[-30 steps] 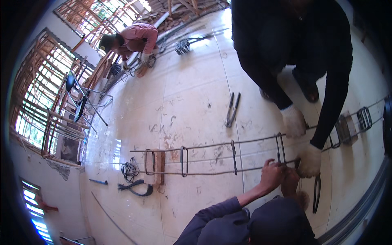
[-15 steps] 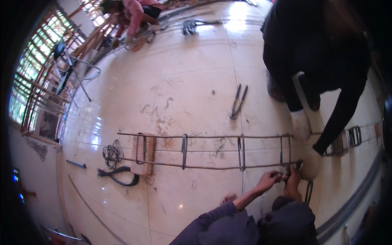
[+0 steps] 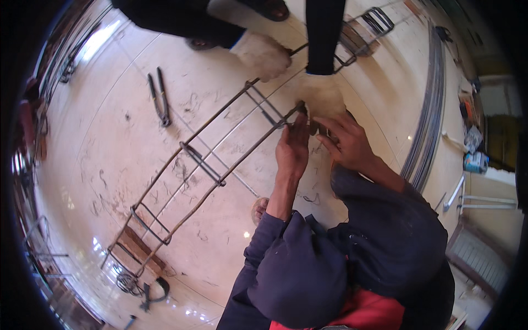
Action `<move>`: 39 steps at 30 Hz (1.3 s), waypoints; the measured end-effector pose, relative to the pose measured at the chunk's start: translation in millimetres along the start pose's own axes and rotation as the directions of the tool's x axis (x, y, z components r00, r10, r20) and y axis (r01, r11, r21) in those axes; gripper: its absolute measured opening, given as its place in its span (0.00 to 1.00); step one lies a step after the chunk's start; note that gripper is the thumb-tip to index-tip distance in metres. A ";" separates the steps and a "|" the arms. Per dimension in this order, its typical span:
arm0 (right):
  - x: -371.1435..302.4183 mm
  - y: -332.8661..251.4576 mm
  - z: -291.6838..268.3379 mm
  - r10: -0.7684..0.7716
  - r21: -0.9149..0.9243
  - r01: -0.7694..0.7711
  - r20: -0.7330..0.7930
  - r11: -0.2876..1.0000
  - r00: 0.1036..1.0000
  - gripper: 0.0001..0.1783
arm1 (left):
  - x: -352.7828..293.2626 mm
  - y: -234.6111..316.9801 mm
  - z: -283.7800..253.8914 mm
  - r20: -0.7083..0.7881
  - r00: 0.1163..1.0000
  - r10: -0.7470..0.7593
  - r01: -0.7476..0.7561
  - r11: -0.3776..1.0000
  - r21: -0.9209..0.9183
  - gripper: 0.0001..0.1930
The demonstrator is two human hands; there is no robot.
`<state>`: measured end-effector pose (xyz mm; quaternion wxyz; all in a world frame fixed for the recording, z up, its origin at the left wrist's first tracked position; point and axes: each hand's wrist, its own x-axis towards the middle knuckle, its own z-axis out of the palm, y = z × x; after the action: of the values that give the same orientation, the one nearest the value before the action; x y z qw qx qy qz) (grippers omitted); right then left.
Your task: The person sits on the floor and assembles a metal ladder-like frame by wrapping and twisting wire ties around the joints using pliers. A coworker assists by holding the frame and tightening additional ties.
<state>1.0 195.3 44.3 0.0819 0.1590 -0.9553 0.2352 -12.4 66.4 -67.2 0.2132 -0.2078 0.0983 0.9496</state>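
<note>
A long ladder-like rebar frame (image 3: 201,159) with rectangular stirrups tied across it lies diagonally before me. My left hand (image 3: 293,147) is at its near long bar, fingers pressed together by the bar and a stirrup; what they pinch is hidden. Just to the right, my right hand (image 3: 352,144) has its thumb and fingers apart, near the co-worker's glove, with nothing plainly in it. One pale gloved hand (image 3: 322,94) of the co-worker is close beyond my fingers. The other gloved hand (image 3: 263,56) is on the far long bar.
Long-handled pincers (image 3: 159,99) lie on the tiled floor beyond the frame. A brick (image 3: 137,250) supports the frame's left end, with coiled wire (image 3: 128,280) beside it. Long dark bars (image 3: 426,118) run along the right. Wire scraps dot the floor.
My view has turned, so the frame now slants up to the right. My right hand's fingers have spread from the bar; my left hand has moved up to it.
</note>
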 end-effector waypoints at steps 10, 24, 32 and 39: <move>-43.5 50.5 53.8 0.193 0.215 -0.218 0.130 0.952 0.973 0.14 | 4.2 -13.3 -3.3 -0.042 0.987 0.152 -0.150 0.987 0.060 0.12; -133.4 138.5 17.4 0.410 -0.344 -0.387 -0.007 0.856 0.912 0.31 | -13.4 -17.7 0.6 -0.205 0.907 0.368 -0.154 0.742 0.652 0.14; -157.7 178.7 17.7 0.572 -0.181 -0.548 0.380 0.817 0.727 0.34 | -48.8 -11.2 -13.3 -0.074 0.970 0.233 -0.082 0.595 0.799 0.16; -130.9 182.7 20.3 0.679 0.358 -0.933 0.681 0.020 0.276 0.15 | -44.7 -2.3 -14.2 -0.012 0.979 0.205 -0.100 0.529 0.843 0.20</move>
<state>59.3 373.6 -81.2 -0.2966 -0.3729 -0.6774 0.5605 30.4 48.3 -60.6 0.1968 -0.1232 0.5688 0.7890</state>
